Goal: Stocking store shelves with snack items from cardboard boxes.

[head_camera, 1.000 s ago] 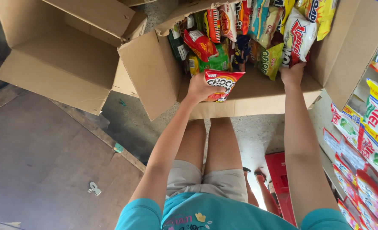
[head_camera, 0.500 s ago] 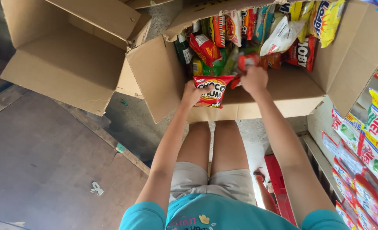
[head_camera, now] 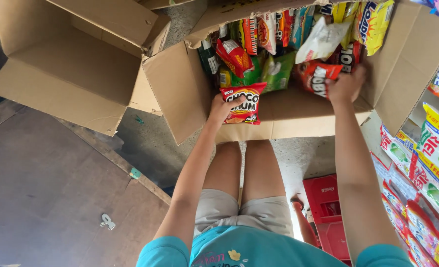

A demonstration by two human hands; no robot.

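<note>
My left hand [head_camera: 223, 108] grips a red and yellow snack packet [head_camera: 243, 103] at the near edge of an open cardboard box [head_camera: 298, 116]. Several more snack packets [head_camera: 279, 34] in red, green, yellow and white fill the box. My right hand [head_camera: 346, 85] reaches into the right part of the box and holds a red packet [head_camera: 319, 75] lying among the others.
A second open cardboard box [head_camera: 71, 64] lies to the left on the concrete floor [head_camera: 150, 143]. Hanging snack strips [head_camera: 435, 163] line the right edge. A red plastic crate [head_camera: 326, 207] stands by my legs. Brown boards [head_camera: 41, 198] cover the lower left.
My right hand moved from the middle of the box to its right part, holding a red packet. My left hand kept the red and yellow packet at the near edge.
</note>
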